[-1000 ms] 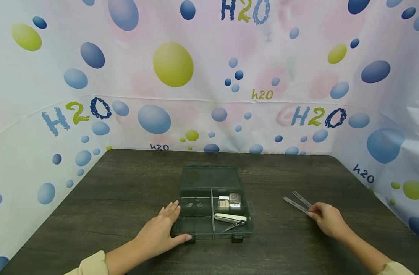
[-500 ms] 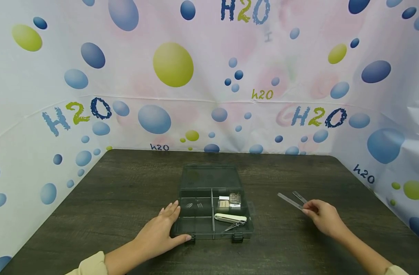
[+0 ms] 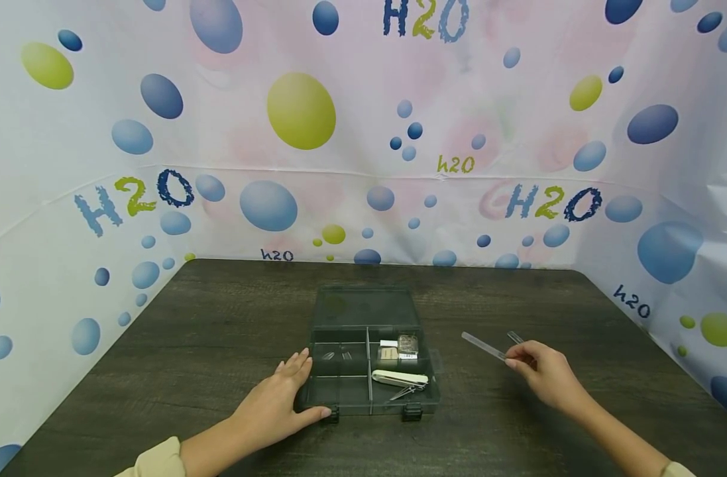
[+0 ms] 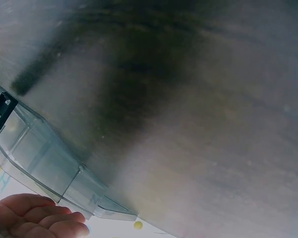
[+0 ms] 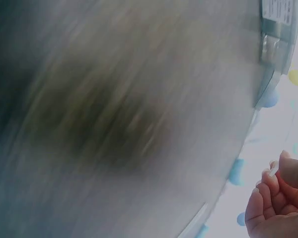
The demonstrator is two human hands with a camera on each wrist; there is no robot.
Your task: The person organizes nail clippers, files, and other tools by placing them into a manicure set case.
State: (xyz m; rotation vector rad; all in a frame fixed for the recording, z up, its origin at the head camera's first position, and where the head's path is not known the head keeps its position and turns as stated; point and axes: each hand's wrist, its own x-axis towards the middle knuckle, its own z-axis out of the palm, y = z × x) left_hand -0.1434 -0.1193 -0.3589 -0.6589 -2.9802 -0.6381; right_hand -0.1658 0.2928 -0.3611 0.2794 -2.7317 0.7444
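An organizer box (image 3: 339,405) of dark see-through plastic stands with its lid (image 3: 363,308) tilted back. My left hand (image 3: 274,397) rests along the box's left side, fingers extended, thumb at the front left latch. In the left wrist view, its fingers (image 4: 64,223) touch the box wall. To the right of the box, my right hand (image 3: 545,377) pinches a clear plastic strip (image 3: 482,345) by one end, and the strip points at the box. A second clear strip (image 3: 514,337) shows behind that hand, partly hidden by it. It lies on the table in the right wrist view.
In the box's right compartments sit small square packs (image 3: 393,354), a cream nail clipper (image 3: 399,378) and a thin metal tool (image 3: 407,392). Tiny clear pieces (image 3: 337,356) lie at the left. A dark wood table (image 3: 220,318) meets a patterned sheet behind.
My right hand has moved left toward the box with the clear strip, away from the second strip, which stays in place. The left hand has not moved.
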